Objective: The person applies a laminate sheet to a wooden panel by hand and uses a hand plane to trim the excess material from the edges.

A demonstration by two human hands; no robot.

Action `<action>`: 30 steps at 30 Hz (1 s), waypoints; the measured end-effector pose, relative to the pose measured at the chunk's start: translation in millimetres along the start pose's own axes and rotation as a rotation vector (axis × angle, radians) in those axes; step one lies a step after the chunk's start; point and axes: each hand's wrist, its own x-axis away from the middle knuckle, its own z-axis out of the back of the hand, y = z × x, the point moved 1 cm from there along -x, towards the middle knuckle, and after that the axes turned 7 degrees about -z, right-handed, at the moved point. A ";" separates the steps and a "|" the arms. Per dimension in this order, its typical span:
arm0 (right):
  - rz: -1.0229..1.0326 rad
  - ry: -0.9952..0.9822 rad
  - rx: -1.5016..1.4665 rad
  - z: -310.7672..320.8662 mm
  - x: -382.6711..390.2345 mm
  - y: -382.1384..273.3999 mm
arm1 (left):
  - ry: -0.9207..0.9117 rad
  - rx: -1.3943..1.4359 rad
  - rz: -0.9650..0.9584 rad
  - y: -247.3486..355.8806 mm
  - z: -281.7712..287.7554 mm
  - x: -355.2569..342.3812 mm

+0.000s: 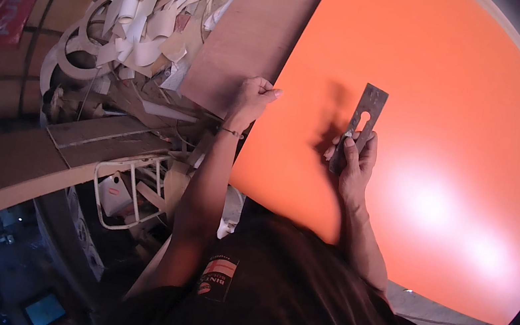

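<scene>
"Left hand (255,103)?"
"Fingers curled at the orange sheet's (455,118) left edge; whether they're gripping, I can't tell."
"Right hand (357,167)?"
"Grasping the slotted metal plate (372,100) above the sheet; a loosened grip might scratch it."
"Long axis?"
"Away from the body, far end leaning right."

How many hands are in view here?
2: the left hand by the left edge of the orange sheet, and the right hand holding a slotted metal plate over it.
</scene>
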 end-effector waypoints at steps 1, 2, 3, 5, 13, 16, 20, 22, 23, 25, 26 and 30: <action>-0.011 -0.004 -0.011 0.6 2.0 0.4 | -0.042 0.001 0.026 -2.1 2.2 0.1; -0.021 -0.008 -0.022 0.6 4.0 0.6 | -0.084 0.002 0.052 -4.3 5.4 0.5; -0.024 -0.020 -0.028 -0.3 1.5 -1.7 | -0.120 0.007 0.071 -0.5 8.1 -2.5; -0.029 -0.002 -0.013 -0.2 2.1 -3.8 | -0.177 0.009 0.108 4.6 11.2 -4.1; -0.043 -0.025 0.018 -4.2 -0.5 -4.8 | -0.203 0.107 0.097 26.6 6.5 -29.9; -0.051 0.009 0.013 -12.1 0.3 -5.3 | -0.208 0.188 0.038 34.1 -2.5 -65.1; 0.055 0.122 0.074 -14.1 -2.5 -2.7 | -0.262 0.238 -0.002 47.9 -19.0 -122.8; 0.059 0.210 0.160 -21.6 -2.7 -0.4 | -0.311 0.243 -0.018 51.4 -20.2 -145.0; 0.055 0.262 0.211 -26.3 -2.7 0.8 | -0.337 0.243 -0.026 54.1 -19.9 -154.6; 0.077 0.371 0.334 -35.2 -10.0 8.4 | -0.392 0.271 -0.077 59.0 -15.6 -167.5; 0.080 0.433 0.413 -34.5 -11.1 12.2 | -0.416 0.294 -0.110 61.0 -14.1 -166.3; 0.025 0.536 0.598 -61.2 -17.8 4.5 | -0.410 0.371 -0.180 48.7 -33.2 -162.3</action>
